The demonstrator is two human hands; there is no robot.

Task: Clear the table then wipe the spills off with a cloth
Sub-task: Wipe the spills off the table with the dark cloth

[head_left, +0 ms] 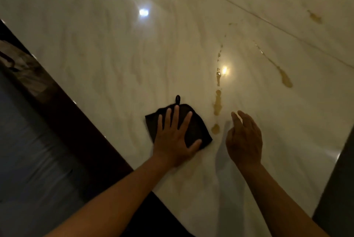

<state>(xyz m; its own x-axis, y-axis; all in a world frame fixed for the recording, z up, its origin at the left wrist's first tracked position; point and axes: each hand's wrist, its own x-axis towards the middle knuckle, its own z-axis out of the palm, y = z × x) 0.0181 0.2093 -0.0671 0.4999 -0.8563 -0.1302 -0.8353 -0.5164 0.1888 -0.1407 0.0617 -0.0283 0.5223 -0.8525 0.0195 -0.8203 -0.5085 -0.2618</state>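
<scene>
Black cloth [193, 127] lies pinned under the flat, spread left hand [173, 141]. The nearest brown spill [215, 128] sits just beside it at three o'clock, its trail running toward twelve. The right hand [244, 141] hovers relaxed, holding nothing.

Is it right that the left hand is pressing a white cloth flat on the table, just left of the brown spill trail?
Not quite: the head view shows the cloth is black, not white. The left hand does press it flat on the table, left of the brown spill trail.
</scene>
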